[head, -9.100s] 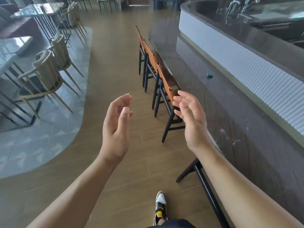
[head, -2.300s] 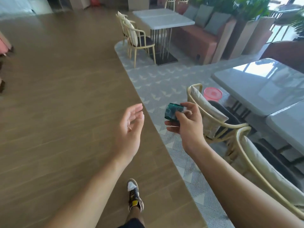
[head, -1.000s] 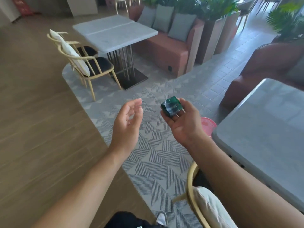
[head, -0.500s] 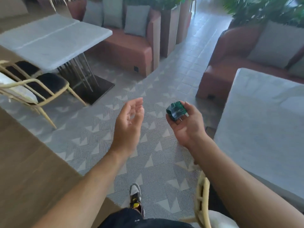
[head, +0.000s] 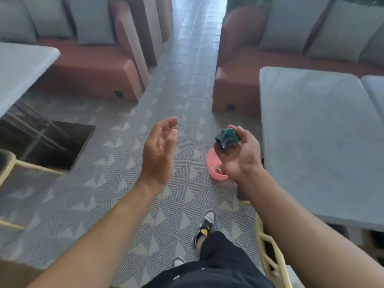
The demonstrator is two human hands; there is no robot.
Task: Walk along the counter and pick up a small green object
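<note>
Right hand is grasping a crumpled green wrapper above a pink bin; left hand is hanging released, fingers relaxed.

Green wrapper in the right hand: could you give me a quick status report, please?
Right hand holds crumpled green wrapper. Left hand open, holding nothing. Pink bin on floor below the right hand, nothing between.
</note>
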